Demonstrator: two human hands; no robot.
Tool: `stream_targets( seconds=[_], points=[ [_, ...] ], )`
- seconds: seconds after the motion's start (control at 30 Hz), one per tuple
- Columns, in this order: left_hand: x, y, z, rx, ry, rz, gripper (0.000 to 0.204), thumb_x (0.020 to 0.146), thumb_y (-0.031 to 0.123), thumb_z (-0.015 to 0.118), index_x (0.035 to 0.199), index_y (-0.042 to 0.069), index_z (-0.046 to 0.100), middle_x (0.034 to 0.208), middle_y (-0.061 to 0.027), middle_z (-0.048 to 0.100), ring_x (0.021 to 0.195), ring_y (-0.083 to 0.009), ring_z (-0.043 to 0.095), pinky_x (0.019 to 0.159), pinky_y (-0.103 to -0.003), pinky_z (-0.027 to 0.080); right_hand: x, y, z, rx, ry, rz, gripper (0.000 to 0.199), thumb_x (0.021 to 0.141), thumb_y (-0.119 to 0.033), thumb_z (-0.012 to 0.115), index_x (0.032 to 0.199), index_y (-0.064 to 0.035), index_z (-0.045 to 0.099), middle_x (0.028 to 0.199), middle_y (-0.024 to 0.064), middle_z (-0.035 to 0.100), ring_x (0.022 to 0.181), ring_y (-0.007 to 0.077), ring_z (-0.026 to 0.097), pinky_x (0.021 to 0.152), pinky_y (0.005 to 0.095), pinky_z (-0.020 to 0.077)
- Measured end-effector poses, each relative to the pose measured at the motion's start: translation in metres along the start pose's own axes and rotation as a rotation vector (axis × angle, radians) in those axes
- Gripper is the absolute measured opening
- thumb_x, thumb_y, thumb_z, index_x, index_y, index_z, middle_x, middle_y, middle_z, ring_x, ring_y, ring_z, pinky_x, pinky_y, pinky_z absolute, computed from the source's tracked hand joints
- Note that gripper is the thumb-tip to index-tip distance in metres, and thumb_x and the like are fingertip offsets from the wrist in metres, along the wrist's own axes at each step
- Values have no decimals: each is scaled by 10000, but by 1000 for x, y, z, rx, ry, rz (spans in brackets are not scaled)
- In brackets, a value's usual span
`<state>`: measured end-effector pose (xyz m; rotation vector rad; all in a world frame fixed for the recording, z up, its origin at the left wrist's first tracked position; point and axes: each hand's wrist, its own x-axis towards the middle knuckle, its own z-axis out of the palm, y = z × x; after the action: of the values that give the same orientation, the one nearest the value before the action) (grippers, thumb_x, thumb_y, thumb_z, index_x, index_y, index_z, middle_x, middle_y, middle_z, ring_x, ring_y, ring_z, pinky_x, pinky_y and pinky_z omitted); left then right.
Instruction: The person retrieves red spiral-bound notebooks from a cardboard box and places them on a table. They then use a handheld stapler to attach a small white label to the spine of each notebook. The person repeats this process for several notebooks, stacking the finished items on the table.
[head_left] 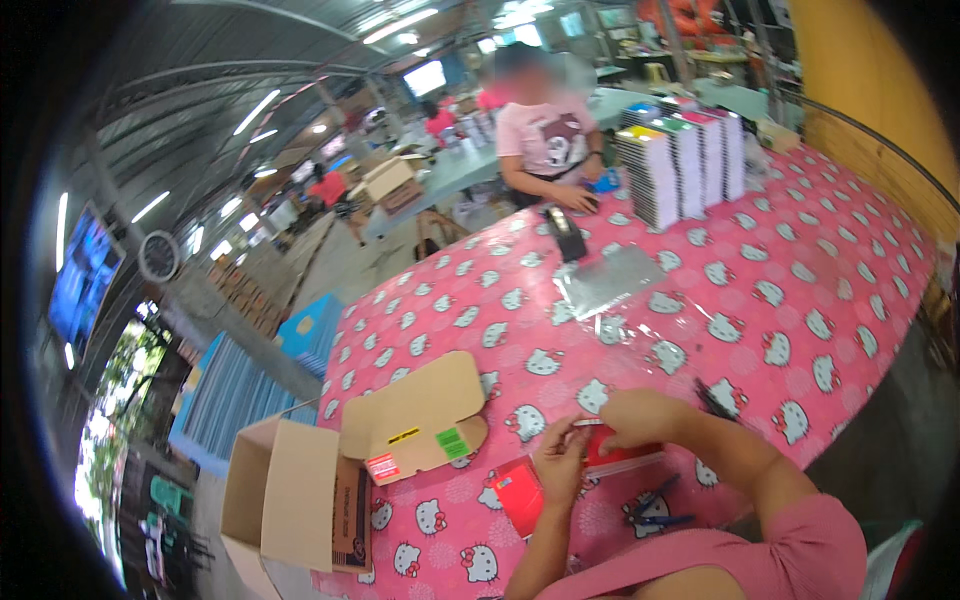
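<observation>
At the near side of the table, my left hand [562,455] pinches a thin white strip [588,422] at the top edge of a red notebook [630,455]. My right hand [628,416] is closed over the same notebook's upper edge, close to the strip's other end; what its fingers grip is hidden. A second red item, flat like a notebook [518,497], lies partly behind my left forearm. Beside the notebook, pliers with blue handles [655,510] rest on the pink patterned tablecloth [545,362].
An open cardboard box [300,500] stands at the left edge, with a flat cardboard piece [415,415] alongside. Farther off are a clear plastic sheet [610,280], a black dispenser-like object [565,235] and stacked spiral notebooks [680,165]. A co-worker [545,145] stands across the table.
</observation>
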<state>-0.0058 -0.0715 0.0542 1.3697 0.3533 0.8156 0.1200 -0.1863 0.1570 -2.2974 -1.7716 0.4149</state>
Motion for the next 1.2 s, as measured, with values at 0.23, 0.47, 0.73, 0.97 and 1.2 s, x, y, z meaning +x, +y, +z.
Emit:
stream_targets(
  seconds=[0.23,0.47,0.73,0.97,1.2],
  points=[
    [2,7,-2,-61,29,-146,317,793,-98,632,1108,-70,609,944,-113,653,848,-148,622,775,-252,509,6,-6,-3,-40,-91,17,476,758,-452,662,891,4,627,814,211,636,805,377,627,720,456,497],
    [2,9,-5,-109,24,-108,268,798,-83,648,1061,-29,645,940,-66,658,810,-108,613,723,-219,494,-5,-20,-3,1,85,-25,399,778,-364,673,876,19,616,892,196,628,854,365,617,748,448,485],
    [7,14,-1,-41,-21,-97,229,816,-31,653,1033,-17,579,880,-55,641,764,-103,593,691,-226,498,-64,-51,20,302,488,-386,339,792,-255,673,1027,-26,584,889,118,610,833,305,596,739,361,477],
    [-5,37,24,-123,63,234,189,788,-87,660,916,21,571,947,-116,641,789,-128,608,715,-244,498,-105,-8,174,109,22,-84,712,700,-395,723,1280,-72,465,1229,152,477,1147,322,441,956,493,341],
    [-34,26,22,406,-215,519,201,773,-143,636,919,-21,574,1007,-184,627,905,-192,632,752,-283,525,-122,-5,168,140,165,69,554,776,-316,684,1278,-176,496,1137,127,523,1033,297,499,875,477,375]
  ],
)
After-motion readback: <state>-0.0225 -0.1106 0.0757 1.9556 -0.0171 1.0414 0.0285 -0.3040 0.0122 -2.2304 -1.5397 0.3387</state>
